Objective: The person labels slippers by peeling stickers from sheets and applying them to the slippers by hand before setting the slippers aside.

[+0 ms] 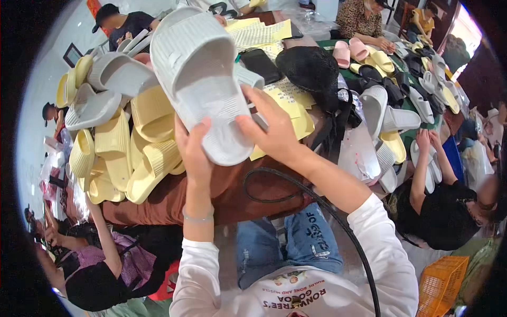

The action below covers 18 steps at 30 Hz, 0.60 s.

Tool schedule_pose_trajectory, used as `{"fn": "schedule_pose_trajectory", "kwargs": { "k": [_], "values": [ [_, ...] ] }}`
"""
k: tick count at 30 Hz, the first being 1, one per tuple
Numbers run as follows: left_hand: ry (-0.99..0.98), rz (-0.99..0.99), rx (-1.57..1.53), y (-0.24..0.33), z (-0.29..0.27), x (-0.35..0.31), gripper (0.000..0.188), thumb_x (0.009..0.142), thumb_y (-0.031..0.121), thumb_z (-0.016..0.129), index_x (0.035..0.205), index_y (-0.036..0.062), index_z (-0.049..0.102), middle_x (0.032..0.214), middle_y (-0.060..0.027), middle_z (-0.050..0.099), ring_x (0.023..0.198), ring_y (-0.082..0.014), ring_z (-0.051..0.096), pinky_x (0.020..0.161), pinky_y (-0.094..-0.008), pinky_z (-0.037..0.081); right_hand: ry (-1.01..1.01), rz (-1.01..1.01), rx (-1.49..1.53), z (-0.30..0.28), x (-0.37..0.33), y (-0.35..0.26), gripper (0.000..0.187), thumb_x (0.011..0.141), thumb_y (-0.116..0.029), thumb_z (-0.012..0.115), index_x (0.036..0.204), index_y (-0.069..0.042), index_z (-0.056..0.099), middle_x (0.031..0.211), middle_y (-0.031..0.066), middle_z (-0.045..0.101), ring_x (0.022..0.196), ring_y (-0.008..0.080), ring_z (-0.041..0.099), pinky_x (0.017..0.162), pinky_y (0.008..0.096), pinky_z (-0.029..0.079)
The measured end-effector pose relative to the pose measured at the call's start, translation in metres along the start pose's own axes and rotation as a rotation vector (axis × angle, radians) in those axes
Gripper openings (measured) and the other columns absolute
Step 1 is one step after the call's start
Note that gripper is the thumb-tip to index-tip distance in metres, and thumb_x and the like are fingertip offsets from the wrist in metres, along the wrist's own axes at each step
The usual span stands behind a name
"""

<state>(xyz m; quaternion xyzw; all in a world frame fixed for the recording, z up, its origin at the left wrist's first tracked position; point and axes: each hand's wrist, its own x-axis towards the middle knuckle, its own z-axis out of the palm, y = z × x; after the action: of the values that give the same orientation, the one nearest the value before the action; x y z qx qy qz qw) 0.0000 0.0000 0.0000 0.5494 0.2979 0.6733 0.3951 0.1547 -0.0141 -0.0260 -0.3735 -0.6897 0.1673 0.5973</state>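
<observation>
A light grey slide sandal (pixel 208 100) is raised above the table, its ribbed strap toward the far side and its heel toward me. My left hand (pixel 194 153) grips the heel's left edge, thumb on the footbed and fingers hidden underneath. From the right, my right hand (pixel 272 127) is closed on the same heel, its thumb on the footbed. Just left of the sandal lies a heap of yellow slides (pixel 113 140) with grey slides (pixel 124 76) on top. Behind my right hand are yellow sheets of printed stickers (pixel 290 105).
A brown cloth (pixel 158 198) covers the table. Beyond my hands lie a black phone (pixel 260 64) and a black cap (pixel 309 66). A black cable (pixel 338 216) loops beside my right forearm. More slides (pixel 393 119) are piled rightward; co-workers sit around. An orange crate (pixel 441 285) stands lower right.
</observation>
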Motion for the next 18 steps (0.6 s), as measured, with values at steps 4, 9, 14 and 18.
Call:
{"fn": "schedule_pose_trajectory", "kwargs": {
  "k": [4,9,14,18],
  "values": [
    [-0.012,-0.272,-0.12,0.004,-0.013,0.01,0.04,0.075,0.01,0.05,0.113,-0.0042,0.047,0.102,-0.0128,0.055,0.091,-0.0196,0.055,0.08,-0.0292,0.043,0.104,-0.252,-0.441,0.01,-0.003,-0.013,0.057,0.079,-0.025,0.06,0.12,0.009,0.04,0.107,0.0268,0.048,0.087,0.038,0.05,0.079,0.0397,0.043],
    [-0.026,-0.387,-0.059,-0.003,-0.012,0.016,0.039,0.076,0.01,0.05,0.112,-0.0049,0.047,0.101,-0.0121,0.056,0.089,-0.0188,0.056,0.079,-0.0287,0.044,-0.124,0.025,-0.544,0.005,-0.008,-0.02,0.051,0.087,-0.03,0.047,0.117,0.011,0.042,0.097,0.0224,0.055,0.084,0.0356,0.053,0.074,0.0406,0.044],
    [-0.071,-0.571,-0.044,-0.031,-0.026,0.029,0.04,0.079,0.014,0.051,0.114,-0.0052,0.047,0.101,-0.0128,0.056,0.087,-0.0201,0.057,0.077,-0.0289,0.045,-0.202,0.218,-0.465,0.014,-0.013,0.002,0.048,0.093,-0.035,0.033,0.119,0.004,0.045,0.095,0.0211,0.059,0.083,0.0346,0.057,0.07,0.0419,0.045],
    [-0.039,-0.469,0.25,-0.035,-0.028,0.032,0.041,0.076,0.012,0.051,0.114,-0.0034,0.048,0.099,-0.0115,0.056,0.085,-0.02,0.056,0.076,-0.0291,0.045,-0.296,0.294,-0.536,-0.006,0.004,0.0,0.03,0.087,-0.027,0.044,0.109,-0.009,0.052,0.088,0.0161,0.058,0.082,0.0319,0.057,0.061,0.0412,0.046]
  ]
}}
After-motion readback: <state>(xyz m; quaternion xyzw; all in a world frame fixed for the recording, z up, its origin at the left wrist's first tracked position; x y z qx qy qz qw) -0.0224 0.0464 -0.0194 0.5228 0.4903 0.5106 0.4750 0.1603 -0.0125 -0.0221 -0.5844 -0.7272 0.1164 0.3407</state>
